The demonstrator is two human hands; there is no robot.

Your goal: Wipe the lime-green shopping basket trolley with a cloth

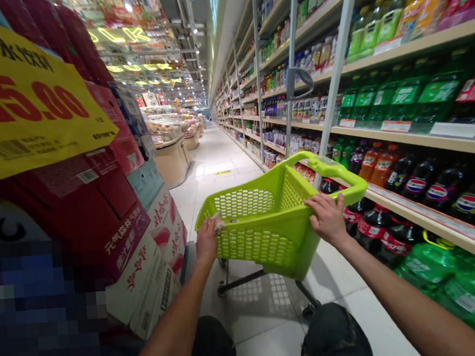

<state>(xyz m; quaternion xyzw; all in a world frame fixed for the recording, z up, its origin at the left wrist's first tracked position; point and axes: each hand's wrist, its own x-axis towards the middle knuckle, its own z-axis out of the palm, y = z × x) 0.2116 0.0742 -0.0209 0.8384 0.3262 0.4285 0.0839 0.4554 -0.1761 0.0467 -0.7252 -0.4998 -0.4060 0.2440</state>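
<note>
Between long shelves [415, 131] of glossy bottles right and stacked cardboard boxes [112, 210] left, a lime perforated-plastic cart [262, 236] stands mid-aisle, right hand [326, 217] curled tight over its near rim, left hand [207, 239] clenched on the left rim with a crumpled scrap [217, 222].

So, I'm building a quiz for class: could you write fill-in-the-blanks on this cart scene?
The left hand and right hand hold a ___ cart.
The yellow sign reads ___.
Bottles fill the shelves on the person's ___.
Missing: green; 15.00; right.
</note>
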